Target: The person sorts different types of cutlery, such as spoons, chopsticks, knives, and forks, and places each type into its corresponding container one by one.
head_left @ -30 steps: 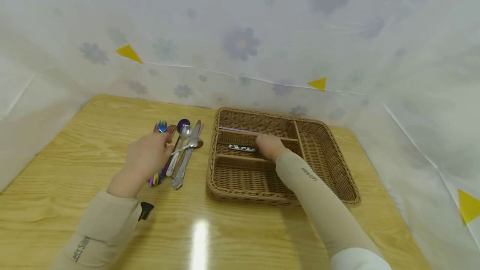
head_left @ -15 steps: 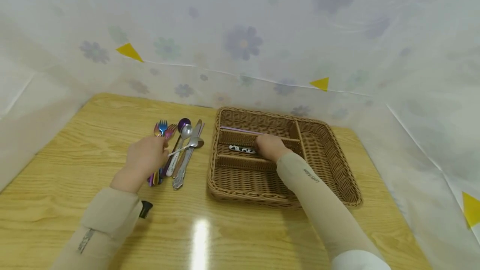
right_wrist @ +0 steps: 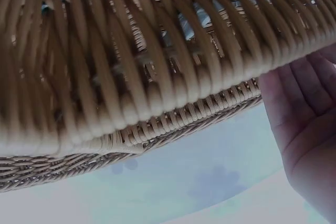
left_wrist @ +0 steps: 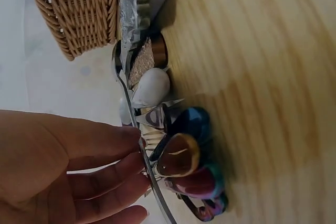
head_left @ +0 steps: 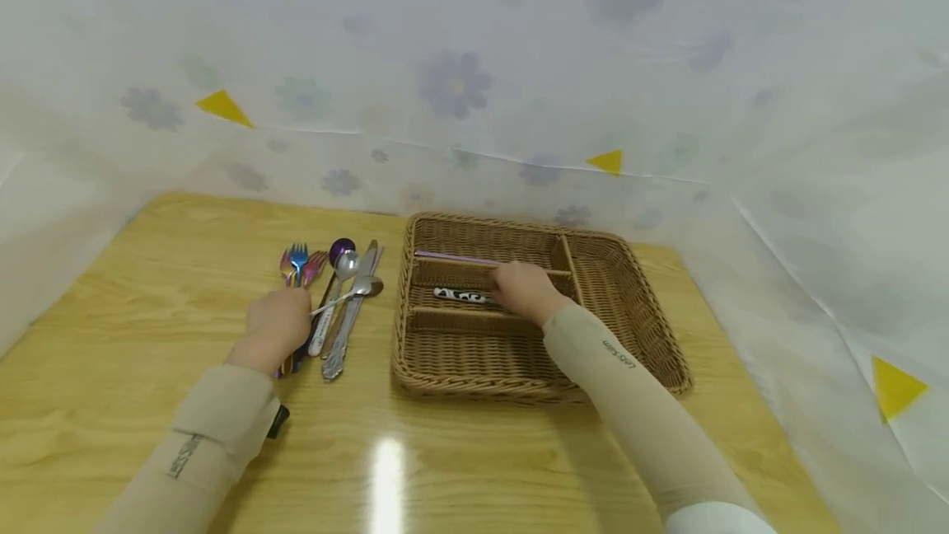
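My left hand (head_left: 278, 324) pinches the thin handle of a silver spoon (left_wrist: 134, 114) between thumb and fingers. The spoon's bowl (head_left: 367, 286) points right, over a silver knife (head_left: 341, 344) with an ornate handle. Beneath and beside this hand lie several forks (head_left: 298, 258), a purple spoon (head_left: 342, 248) and another silver spoon (head_left: 346, 264). My right hand (head_left: 525, 291) reaches into a middle compartment of the wicker basket (head_left: 474, 390), at the end of a utensil with a black-and-white patterned handle (head_left: 460, 295). Its fingertips are hidden behind the wicker in the right wrist view.
A purple utensil (head_left: 455, 257) lies in the basket's rear compartment. Wicker dividers (head_left: 460, 313) separate the compartments. The wooden table (head_left: 334, 468) meets a flowered white curtain (head_left: 445, 171) behind. A black object (head_left: 278, 421) shows by the left cuff.
The head view has shifted, so the scene sits farther left. My left hand, with the spoon, has come slightly nearer to me, uncovering more of the forks. My right hand stays by the patterned handle.
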Tool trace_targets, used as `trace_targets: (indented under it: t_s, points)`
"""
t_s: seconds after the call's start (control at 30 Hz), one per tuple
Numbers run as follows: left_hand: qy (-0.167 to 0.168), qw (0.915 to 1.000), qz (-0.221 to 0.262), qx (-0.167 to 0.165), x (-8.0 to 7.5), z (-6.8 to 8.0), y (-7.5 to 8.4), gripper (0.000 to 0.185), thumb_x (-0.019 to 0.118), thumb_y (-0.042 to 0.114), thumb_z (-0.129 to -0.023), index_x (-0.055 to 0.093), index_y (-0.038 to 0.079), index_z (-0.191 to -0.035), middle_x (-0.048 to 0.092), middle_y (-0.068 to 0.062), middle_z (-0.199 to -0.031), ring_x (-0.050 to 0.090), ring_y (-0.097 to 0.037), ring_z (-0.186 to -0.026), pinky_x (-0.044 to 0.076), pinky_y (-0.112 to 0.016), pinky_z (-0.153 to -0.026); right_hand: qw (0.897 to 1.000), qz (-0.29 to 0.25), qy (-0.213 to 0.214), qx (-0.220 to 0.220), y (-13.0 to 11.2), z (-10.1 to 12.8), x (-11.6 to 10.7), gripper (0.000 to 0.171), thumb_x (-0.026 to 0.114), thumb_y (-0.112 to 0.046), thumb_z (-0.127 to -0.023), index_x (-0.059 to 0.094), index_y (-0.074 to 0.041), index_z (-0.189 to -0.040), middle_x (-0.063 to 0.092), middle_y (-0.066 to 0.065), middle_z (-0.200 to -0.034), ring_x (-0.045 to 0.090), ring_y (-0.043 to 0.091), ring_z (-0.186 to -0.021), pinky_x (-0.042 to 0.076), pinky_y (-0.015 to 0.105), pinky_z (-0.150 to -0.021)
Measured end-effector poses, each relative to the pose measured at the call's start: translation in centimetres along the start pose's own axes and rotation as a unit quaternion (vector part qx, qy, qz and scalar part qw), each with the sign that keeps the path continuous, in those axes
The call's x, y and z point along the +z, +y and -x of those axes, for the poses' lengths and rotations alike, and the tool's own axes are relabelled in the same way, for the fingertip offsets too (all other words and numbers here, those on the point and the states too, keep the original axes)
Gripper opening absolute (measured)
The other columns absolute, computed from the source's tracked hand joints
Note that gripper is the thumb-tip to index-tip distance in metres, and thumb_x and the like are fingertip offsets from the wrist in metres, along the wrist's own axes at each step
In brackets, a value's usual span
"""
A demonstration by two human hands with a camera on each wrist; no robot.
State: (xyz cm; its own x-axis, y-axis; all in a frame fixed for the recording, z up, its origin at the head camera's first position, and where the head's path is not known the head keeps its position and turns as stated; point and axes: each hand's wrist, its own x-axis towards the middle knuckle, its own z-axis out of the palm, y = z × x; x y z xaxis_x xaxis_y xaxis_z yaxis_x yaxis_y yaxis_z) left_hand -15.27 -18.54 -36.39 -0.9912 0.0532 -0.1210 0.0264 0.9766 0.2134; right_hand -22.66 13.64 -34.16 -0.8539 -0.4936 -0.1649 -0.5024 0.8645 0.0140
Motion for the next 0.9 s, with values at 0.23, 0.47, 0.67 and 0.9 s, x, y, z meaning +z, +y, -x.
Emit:
trace_targets:
  t_s: [0.23,0.47,0.67,0.9]
  points:
    - [0.017,0.9998,-0.007,0.005,0.3,0.0,-0.4,0.015,0.049,-0.001,-0.082,0.058,0.000,-0.070,0.064,-0.020,-0.075,0.063,-0.036,-0.069,0.049,-0.048,-0.055,1.000,-0.004,-0.001,0.003,-0.5,0.5,-0.4,0.020,0.053,-0.015,-0.094,0.072,-0.008,-0.096,0.068,0.003,-0.077,0.054,0.009,-0.056,0.045,0.027,-0.056]
    - [0.010,0.9999,0.011,0.007,0.1,0.2,-0.3,0.017,0.049,0.000,-0.084,0.057,0.002,-0.069,0.064,-0.020,-0.076,0.061,-0.032,-0.067,0.048,-0.047,-0.054,1.000,-0.009,0.003,0.002,-0.6,1.0,-1.0,0.021,0.051,-0.014,-0.095,0.071,-0.008,-0.094,0.068,0.002,-0.076,0.052,0.010,-0.054,0.039,0.026,-0.053]
    - [0.004,0.9995,0.020,0.025,-0.5,0.6,0.2,0.017,0.047,0.000,-0.086,0.055,0.000,-0.071,0.063,-0.021,-0.077,0.060,-0.029,-0.065,0.049,-0.046,-0.054,1.000,-0.012,0.011,-0.001,-0.6,1.3,-1.0,0.021,0.051,-0.014,-0.095,0.071,-0.009,-0.092,0.067,0.001,-0.074,0.050,0.010,-0.054,0.037,0.025,-0.052]
    - [0.007,0.9992,0.024,0.031,-0.7,0.9,0.6,0.011,0.042,-0.003,-0.088,0.052,-0.007,-0.083,0.062,-0.024,-0.078,0.063,-0.035,-0.069,0.051,-0.048,-0.057,1.000,-0.009,0.019,0.005,-0.4,1.4,-0.7,0.021,0.052,-0.018,-0.095,0.071,-0.012,-0.100,0.070,0.001,-0.084,0.056,0.008,-0.059,0.045,0.026,-0.056]
